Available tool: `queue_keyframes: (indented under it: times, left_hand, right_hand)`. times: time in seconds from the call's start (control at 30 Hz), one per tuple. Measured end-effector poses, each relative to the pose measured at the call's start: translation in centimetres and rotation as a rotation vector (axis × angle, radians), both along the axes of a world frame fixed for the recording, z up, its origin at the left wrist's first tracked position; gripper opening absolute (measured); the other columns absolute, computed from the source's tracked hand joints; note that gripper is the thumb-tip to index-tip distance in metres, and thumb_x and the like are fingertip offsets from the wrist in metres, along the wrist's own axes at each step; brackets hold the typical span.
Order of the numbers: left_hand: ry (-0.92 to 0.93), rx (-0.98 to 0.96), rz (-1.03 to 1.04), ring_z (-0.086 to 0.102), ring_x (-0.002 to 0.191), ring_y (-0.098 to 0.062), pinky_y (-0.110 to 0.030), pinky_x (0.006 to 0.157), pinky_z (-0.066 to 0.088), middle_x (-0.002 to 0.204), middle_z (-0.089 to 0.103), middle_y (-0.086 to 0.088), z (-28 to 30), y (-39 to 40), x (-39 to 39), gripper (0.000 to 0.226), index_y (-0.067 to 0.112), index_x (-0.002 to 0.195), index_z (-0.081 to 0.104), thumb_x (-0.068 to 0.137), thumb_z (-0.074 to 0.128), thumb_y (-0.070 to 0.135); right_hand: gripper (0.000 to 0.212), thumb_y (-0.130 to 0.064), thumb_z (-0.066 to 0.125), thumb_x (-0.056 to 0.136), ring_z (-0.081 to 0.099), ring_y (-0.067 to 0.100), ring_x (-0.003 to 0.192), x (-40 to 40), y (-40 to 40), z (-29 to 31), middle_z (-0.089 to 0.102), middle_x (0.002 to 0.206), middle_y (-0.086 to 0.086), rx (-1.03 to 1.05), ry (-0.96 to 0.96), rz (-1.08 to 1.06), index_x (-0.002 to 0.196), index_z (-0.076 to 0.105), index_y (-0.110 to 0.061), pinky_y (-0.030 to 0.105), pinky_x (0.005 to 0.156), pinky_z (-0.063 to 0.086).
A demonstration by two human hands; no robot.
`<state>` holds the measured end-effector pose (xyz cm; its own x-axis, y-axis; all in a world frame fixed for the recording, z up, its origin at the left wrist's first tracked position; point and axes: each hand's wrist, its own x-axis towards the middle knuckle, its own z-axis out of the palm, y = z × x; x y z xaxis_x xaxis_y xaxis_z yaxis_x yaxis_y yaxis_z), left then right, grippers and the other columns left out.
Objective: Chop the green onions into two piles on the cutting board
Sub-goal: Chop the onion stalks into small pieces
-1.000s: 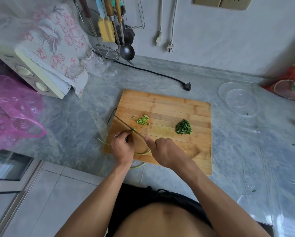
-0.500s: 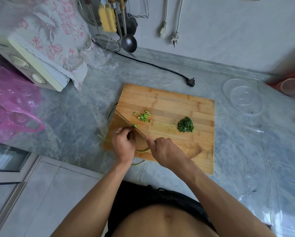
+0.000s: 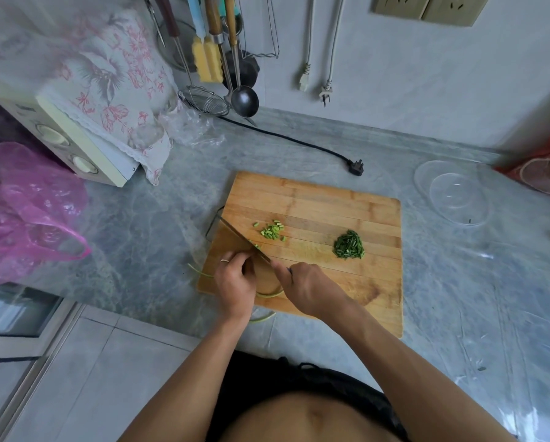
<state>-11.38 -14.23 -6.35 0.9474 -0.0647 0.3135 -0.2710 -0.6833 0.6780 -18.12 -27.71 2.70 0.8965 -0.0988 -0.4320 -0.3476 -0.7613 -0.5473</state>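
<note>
The right hand (image 3: 308, 290) gripped a knife (image 3: 240, 237); the left hand (image 3: 235, 279) pinched green onion stalks (image 3: 269, 294) against the cutting board (image 3: 315, 199). Beyond the blade lay a pale chopped pile (image 3: 272, 231) and, further right, a dark pile (image 3: 349, 245).

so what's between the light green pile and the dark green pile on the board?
Bare wood in the head view: light green pile, dark green pile, nothing between.

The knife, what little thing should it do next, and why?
Probably one more short slice. The right hand grips the knife, its blade right by the left hand, which pins the uncut green onion stalks on the cutting board. The light green pile looks smaller than the dark green pile, and stalk remains.
</note>
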Motion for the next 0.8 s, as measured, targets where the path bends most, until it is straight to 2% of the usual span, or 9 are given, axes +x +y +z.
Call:
queue_keyframes:
  times: [0.2, 0.27, 0.33, 0.37, 0.43, 0.47, 0.57, 0.67, 0.8]
  left_hand:
    - [0.017, 0.051, -0.034, 0.066, 0.077, -0.033, -0.037, 0.061, 0.053, 0.084, 0.069, -0.007, -0.1, 0.2, 0.3, 0.018, 0.011, 0.089, 0.078, 0.079, 0.072, -0.004]
    - [-0.003, 0.079, -0.063, 0.065, 0.077, -0.033, -0.037, 0.061, 0.053, 0.084, 0.069, -0.007, 0.1, 0.3, 0.1, 0.017, 0.01, 0.089, 0.077, 0.08, 0.072, -0.002]
    - [0.002, 0.115, -0.077, 0.065, 0.076, -0.031, -0.037, 0.06, 0.052, 0.084, 0.068, -0.006, 0.4, 0.2, -0.2, 0.016, 0.01, 0.089, 0.077, 0.078, 0.073, -0.001]
    - [-0.001, 0.127, -0.079, 0.065, 0.077, -0.03, -0.037, 0.061, 0.052, 0.085, 0.068, -0.006, 0.5, 0.2, -0.3, 0.018, 0.011, 0.09, 0.077, 0.077, 0.073, -0.001]
    - [0.002, 0.125, -0.092, 0.065, 0.079, -0.029, -0.038, 0.063, 0.054, 0.089, 0.069, -0.005, 0.5, 0.2, -0.3, 0.023, 0.01, 0.094, 0.078, 0.077, 0.071, -0.003]
    - [0.001, 0.118, -0.099, 0.065, 0.081, -0.029, -0.039, 0.066, 0.055, 0.091, 0.069, -0.005, 0.5, 0.3, -0.4, 0.025, 0.009, 0.096, 0.078, 0.077, 0.07, -0.004]
    - [-0.023, 0.067, -0.123, 0.067, 0.085, -0.029, -0.037, 0.072, 0.056, 0.095, 0.07, -0.008, 0.2, 0.7, -0.2, 0.03, 0.006, 0.1, 0.078, 0.076, 0.069, -0.011]
    - [-0.007, 0.022, -0.11, 0.069, 0.086, -0.029, -0.035, 0.074, 0.057, 0.097, 0.072, -0.009, 0.4, 0.5, -0.3, 0.029, 0.005, 0.099, 0.078, 0.076, 0.071, -0.012]
    - [-0.011, -0.007, -0.105, 0.07, 0.08, -0.029, -0.033, 0.072, 0.057, 0.089, 0.074, -0.011, 1.1, 0.3, 0.6, 0.021, 0.004, 0.092, 0.078, 0.077, 0.073, -0.01]
  right_hand:
    - [0.082, -0.074, -0.003, 0.075, 0.044, 0.018, 0.057, 0.4, -0.4, 0.4, 0.05, 0.067, 0.006, 0.007, 0.016, -0.055, 0.078, 0.051, -0.013, 0.035, 0.067, 0.041]
    - [0.071, -0.061, 0.009, 0.095, 0.041, 0.023, 0.054, 1.0, 0.1, 0.4, 0.044, 0.062, 0.007, 0.004, -0.016, -0.048, 0.084, 0.056, -0.009, 0.034, 0.06, 0.037]
    - [0.059, -0.048, 0.024, 0.103, 0.036, 0.026, 0.046, 1.5, 0.5, 0.2, 0.037, 0.054, 0.007, 0.009, -0.04, -0.037, 0.074, 0.054, -0.006, 0.034, 0.051, 0.03]
    - [0.058, -0.046, 0.026, 0.103, 0.035, 0.026, 0.045, 1.8, 0.5, 0.2, 0.035, 0.052, 0.007, 0.013, -0.035, -0.048, 0.07, 0.052, -0.006, 0.034, 0.047, 0.027]
    - [0.056, -0.043, 0.024, 0.105, 0.031, 0.023, 0.046, 2.2, 0.5, 0.3, 0.033, 0.055, 0.006, -0.007, -0.027, -0.033, 0.085, 0.058, -0.003, 0.034, 0.045, 0.024]
    - [0.056, -0.043, 0.024, 0.104, 0.032, 0.023, 0.047, 2.4, 0.5, 0.6, 0.034, 0.056, 0.006, -0.003, -0.036, -0.045, 0.084, 0.056, -0.003, 0.036, 0.047, 0.028]
    - [0.054, -0.046, 0.028, 0.103, 0.042, 0.028, 0.054, 2.3, -0.3, 0.6, 0.042, 0.057, 0.009, 0.007, -0.102, -0.053, 0.059, 0.032, -0.014, 0.038, 0.055, 0.036]
    - [0.063, -0.054, 0.029, 0.1, 0.041, 0.026, 0.05, 1.6, -1.2, 0.6, 0.041, 0.051, 0.009, 0.037, -0.126, -0.096, 0.055, 0.033, -0.011, 0.035, 0.051, 0.031]
    - [0.06, -0.05, 0.03, 0.102, 0.04, 0.025, 0.053, 0.4, -1.5, 1.3, 0.04, 0.054, 0.012, 0.056, -0.131, -0.093, 0.055, 0.03, -0.011, 0.037, 0.054, 0.03]
